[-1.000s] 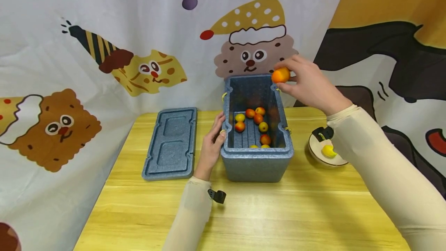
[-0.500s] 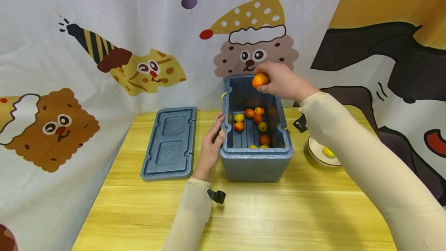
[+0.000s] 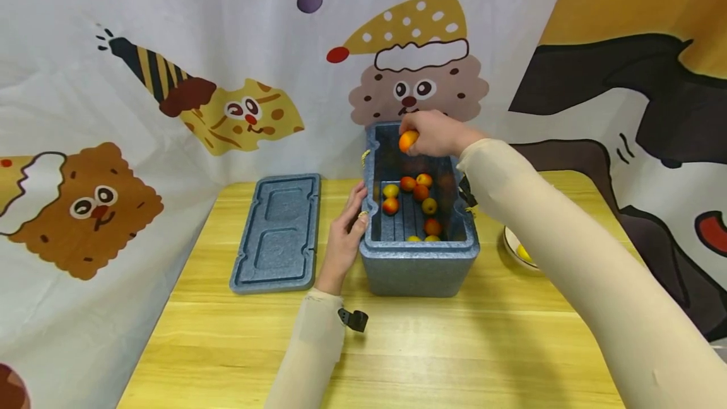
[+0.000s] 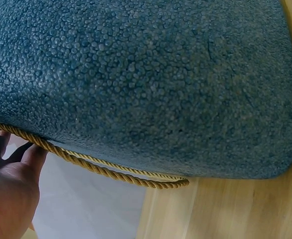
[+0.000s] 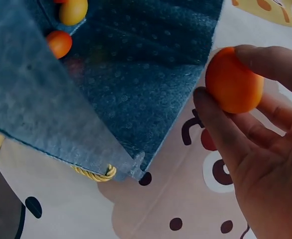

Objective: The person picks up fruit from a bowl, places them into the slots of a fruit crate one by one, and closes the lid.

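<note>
My right hand (image 3: 438, 134) pinches a small orange fruit (image 5: 234, 81) between thumb and fingers, above the far end of a grey-blue foam box (image 3: 419, 275). Several red, orange and yellow fruits (image 3: 420, 192) lie on the ribbed floor of that box, which has no cover on. Against the box's left side rests my left hand (image 3: 341, 235), its fingers extended near the rim. The left wrist view shows a twisted gold rope (image 4: 106, 171) along the box wall, passing by those fingers.
Left of the box, a grey-blue lid (image 3: 278, 229) lies flat on the wooden table (image 3: 227, 346). A pale bowl (image 3: 509, 250) with a yellow item stands at the right, partly covered by my right sleeve (image 3: 556, 226). Behind the table hangs a cartoon-printed cloth (image 3: 250, 24).
My right hand has carried the orange fruit leftward, from the box's far right corner to over its opening. The right sleeve now covers more of the bowl. My left hand stays put.
</note>
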Demonstrator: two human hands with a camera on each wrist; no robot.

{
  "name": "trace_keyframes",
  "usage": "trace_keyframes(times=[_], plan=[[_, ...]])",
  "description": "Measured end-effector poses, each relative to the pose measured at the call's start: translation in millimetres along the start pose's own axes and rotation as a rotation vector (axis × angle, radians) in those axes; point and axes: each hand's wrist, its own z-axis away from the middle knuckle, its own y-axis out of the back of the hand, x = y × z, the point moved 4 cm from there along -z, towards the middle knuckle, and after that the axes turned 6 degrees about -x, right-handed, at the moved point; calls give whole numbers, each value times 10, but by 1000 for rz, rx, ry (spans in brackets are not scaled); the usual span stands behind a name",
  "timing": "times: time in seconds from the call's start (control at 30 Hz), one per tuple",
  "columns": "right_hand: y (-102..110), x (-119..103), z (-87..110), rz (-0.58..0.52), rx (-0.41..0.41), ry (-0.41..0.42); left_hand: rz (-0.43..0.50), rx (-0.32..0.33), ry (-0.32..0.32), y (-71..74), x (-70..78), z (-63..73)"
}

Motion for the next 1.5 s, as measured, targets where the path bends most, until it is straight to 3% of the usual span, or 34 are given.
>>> trace_keyframes(times=[0.37, 1.07, 1.33, 1.5], plan=[[-203, -49, -46, 77, -112, 12, 3, -9, 21, 3, 24, -13], [-206, -68, -45, 53, -84, 19, 11, -3, 5, 7, 24, 1], [-132, -40, -8, 7, 26, 37, 3, -3, 7, 3, 25, 1], [-116, -39, 25, 6, 33, 50, -8, -4, 7, 2, 45, -6]])
